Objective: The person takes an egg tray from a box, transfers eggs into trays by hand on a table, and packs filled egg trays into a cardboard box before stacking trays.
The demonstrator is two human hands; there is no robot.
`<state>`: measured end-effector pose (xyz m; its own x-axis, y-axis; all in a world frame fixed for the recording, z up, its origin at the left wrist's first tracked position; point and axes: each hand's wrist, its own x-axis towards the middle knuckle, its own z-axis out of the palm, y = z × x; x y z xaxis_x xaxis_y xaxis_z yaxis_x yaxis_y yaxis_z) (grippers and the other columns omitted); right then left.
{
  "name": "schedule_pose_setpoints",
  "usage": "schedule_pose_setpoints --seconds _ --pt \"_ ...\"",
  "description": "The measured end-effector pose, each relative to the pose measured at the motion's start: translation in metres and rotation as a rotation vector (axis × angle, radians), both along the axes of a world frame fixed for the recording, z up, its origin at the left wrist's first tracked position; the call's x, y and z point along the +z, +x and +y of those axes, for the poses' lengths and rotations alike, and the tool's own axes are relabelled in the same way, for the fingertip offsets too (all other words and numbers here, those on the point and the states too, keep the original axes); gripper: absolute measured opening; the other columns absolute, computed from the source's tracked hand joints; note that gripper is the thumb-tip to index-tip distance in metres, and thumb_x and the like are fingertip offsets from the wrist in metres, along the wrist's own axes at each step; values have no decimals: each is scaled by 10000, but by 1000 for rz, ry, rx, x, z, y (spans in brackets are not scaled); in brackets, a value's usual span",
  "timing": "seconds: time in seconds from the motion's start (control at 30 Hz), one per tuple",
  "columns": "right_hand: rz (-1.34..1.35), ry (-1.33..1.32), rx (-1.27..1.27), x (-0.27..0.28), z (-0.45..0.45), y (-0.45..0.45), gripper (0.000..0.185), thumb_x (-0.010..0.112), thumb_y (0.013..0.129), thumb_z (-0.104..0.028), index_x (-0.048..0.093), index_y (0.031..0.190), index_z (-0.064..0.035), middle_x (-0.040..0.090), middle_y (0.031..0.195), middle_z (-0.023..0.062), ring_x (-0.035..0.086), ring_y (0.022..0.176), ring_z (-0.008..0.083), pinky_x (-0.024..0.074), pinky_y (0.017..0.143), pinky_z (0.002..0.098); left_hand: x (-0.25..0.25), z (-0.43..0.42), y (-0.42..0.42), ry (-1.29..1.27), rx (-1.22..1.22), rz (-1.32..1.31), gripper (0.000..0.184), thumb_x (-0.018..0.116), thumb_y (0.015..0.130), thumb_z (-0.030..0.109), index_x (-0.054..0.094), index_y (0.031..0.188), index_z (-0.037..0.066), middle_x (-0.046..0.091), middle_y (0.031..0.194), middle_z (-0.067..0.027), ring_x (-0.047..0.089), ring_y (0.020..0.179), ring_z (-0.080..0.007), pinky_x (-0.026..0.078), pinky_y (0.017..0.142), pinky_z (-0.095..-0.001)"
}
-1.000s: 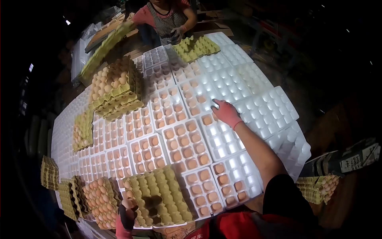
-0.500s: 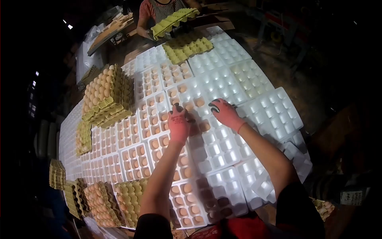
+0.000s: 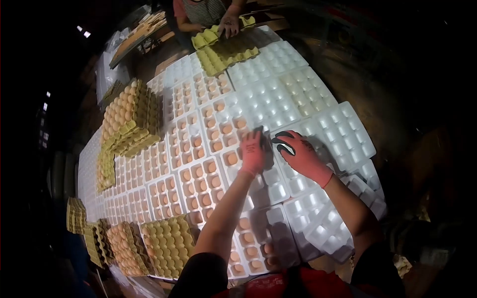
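Note:
My left hand (image 3: 253,150), in a red glove with dark fingertips, is over a white foam egg tray (image 3: 272,185) at mid-table. Its fingers bend down into the pockets, and whatever they may hold is hidden. A brown egg (image 3: 231,158) lies in a pocket just left of it. To the right, my right hand (image 3: 300,155) hovers over foam trays with thumb and fingers curved apart. White shows through that gap, and no egg is visible in it. Rows of foam trays holding eggs (image 3: 201,185) lie to the left of my hands.
Stacked pulp trays of eggs (image 3: 121,116) stand at the left. More pulp trays (image 3: 168,246) line the near left edge. Overlapping foam trays (image 3: 345,134) cover the right side. Across the table, another person's gloved hand (image 3: 229,24) is at a yellow-green pulp tray (image 3: 223,55).
My left hand has shifted right, uncovering an egg in a pocket. My right hand has moved slightly right and nearer. The other person's raised pulp tray is lower. The view has shifted a little.

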<state>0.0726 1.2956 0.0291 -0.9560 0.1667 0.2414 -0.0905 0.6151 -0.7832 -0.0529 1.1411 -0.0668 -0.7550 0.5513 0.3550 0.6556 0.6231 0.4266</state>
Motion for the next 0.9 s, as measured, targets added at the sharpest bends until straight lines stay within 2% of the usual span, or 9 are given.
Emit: schedule_pose_setpoints --seconds 0.07,0.27,0.37,0.47,0.57,0.67,0.73,0.83,0.9 --pt "25 26 29 13 -14 1 352 674 850 -120 635 1194 -58 579 1262 163 569 1161 353 486 960 397 -22 0 13 -52 6 143 555 612 798 113 510 1340 49 533 1312 -186 468 1222 -406 362 1059 -477" --pt "35 -152 142 28 -87 -9 274 620 871 -35 648 1143 -21 623 1195 152 626 1067 327 493 922 358 44 -124 109 187 -27 -291 393 698 814 160 599 1183 69 561 1207 -151 525 1129 -378 419 979 -477" --pt "30 -78 321 36 -157 -2 287 619 873 -46 640 1158 -27 621 1191 142 619 1083 328 492 927 366 94 -286 164 -34 311 -18 418 769 695 136 649 1094 106 612 1090 -125 590 1024 -337 491 851 -413" --pt "-58 -120 615 50 -249 1 293 628 859 -77 639 1149 -37 614 1175 143 605 1079 343 495 916 389 111 -465 209 -220 759 -49 309 709 745 98 656 1049 88 618 1070 -133 589 942 -369 495 807 -462" --pt "-130 -50 927 35 -353 -3 318 621 878 -162 627 1184 -76 585 1188 141 590 1086 326 486 934 403 111 -553 239 -563 699 -169 436 630 763 21 582 1196 47 556 1232 -174 521 1153 -377 460 939 -439" --pt "132 134 1044 22 -463 -10 352 624 875 -167 609 1216 -82 575 1184 130 557 1113 323 461 957 405 60 -610 235 -620 497 -166 575 685 729 59 497 1271 22 498 1331 -196 474 1252 -367 421 1016 -422" --pt "273 279 1039 0 -526 -18 340 632 857 -161 617 1191 -100 575 1169 117 546 1123 303 450 953 390 100 -603 224 -554 376 -260 533 721 725 105 512 1211 46 532 1288 -170 546 1137 -362 463 933 -434" --pt "452 542 1036 -30 -584 -33 281 639 825 -156 637 1103 -122 579 1140 92 544 1099 274 437 933 379 107 -604 236 -139 638 -339 483 751 734 126 520 1155 73 572 1178 -149 616 955 -323 507 793 -402" --pt "530 778 1020 -41 -600 -40 219 612 824 -147 641 1040 -126 582 1104 76 542 1075 252 434 902 372 122 -604 244 874 734 -749 418 716 791 100 542 1172 81 612 1006 -114 638 791 -252 535 691 -350"
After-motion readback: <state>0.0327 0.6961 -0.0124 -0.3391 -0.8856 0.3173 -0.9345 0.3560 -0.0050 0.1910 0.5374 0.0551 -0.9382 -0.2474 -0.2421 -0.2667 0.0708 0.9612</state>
